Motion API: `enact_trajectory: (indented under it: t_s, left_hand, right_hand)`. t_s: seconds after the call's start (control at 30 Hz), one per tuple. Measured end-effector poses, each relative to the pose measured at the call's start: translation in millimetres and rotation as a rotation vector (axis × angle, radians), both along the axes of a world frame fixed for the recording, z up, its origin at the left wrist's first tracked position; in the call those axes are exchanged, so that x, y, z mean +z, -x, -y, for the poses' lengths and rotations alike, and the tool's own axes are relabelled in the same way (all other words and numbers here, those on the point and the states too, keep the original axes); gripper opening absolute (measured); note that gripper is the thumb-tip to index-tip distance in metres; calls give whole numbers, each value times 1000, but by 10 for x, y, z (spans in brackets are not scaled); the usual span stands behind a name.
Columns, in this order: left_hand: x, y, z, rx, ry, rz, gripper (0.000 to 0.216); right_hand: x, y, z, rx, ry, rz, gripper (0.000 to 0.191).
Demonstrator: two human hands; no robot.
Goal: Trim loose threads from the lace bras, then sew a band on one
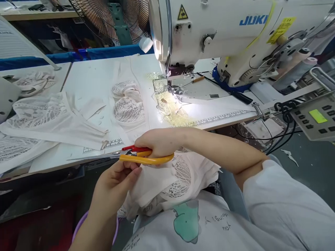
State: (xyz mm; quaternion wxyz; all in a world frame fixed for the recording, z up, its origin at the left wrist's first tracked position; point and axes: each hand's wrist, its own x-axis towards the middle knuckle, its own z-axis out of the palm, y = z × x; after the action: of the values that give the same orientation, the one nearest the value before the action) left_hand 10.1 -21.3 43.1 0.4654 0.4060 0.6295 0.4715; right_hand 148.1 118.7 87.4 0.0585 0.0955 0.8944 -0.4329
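Note:
My right hand (163,141) is wrapped round the handles of a pair of scissors (146,160) with orange and red grips. Their long blades point left over the table's front edge. Just below them, my left hand (113,186) pinches the edge of a white lace bra (180,174), which lies bunched on my lap. Part of the bra is hidden under my right hand and forearm. On the table, another lace bra (128,108) lies flat, left of the sewing machine's needle.
A sewing machine (225,38) with a lit needle area stands at the back right. More white lace pieces (47,118) lie on the left. A wooden-handled awl (198,80) rests behind the needle plate. A control panel (316,116) juts out at right; a fan (117,21) stands behind.

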Motion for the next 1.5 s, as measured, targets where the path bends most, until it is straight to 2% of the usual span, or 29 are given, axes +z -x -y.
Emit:
enact_trajectory:
  t_s: [0.27,0.6,0.77,0.93,1.03,1.13,1.2,1.33,1.4,1.5]
  left_hand:
    - [34,-46,-78,82,92,112,20]
    - [5,-24,-72,97,120,83,23]
    - [-13,-21,-50,114,133,78,38]
    - [-45,29,-21,25,205,98,31]
    - [-45,36,-10,43,184,161,24]
    - [-9,17,8,124,162,232,20]
    - [16,13,29,159,174,258,19]
    - [34,30,70,213,181,311,20]
    - [34,30,81,225,184,336,20]
    - [45,6,87,223,189,358,21]
  right_hand:
    - [20,-27,-57,-22,-72,12,17]
    - [31,-24,-32,2,-96,-10,18]
    - [84,-33,0,-10,-104,-22,20]
    - [93,-31,61,-32,-103,-46,21]
    - [26,-93,134,-144,-66,-139,21]
    - [-73,-268,239,-368,17,-267,26]
    - [-127,-435,315,-407,78,-193,34]
    - [-177,-709,461,-197,75,174,45]
    - [-179,-749,522,-137,69,300,48]
    - [-163,-702,577,-144,79,361,50]
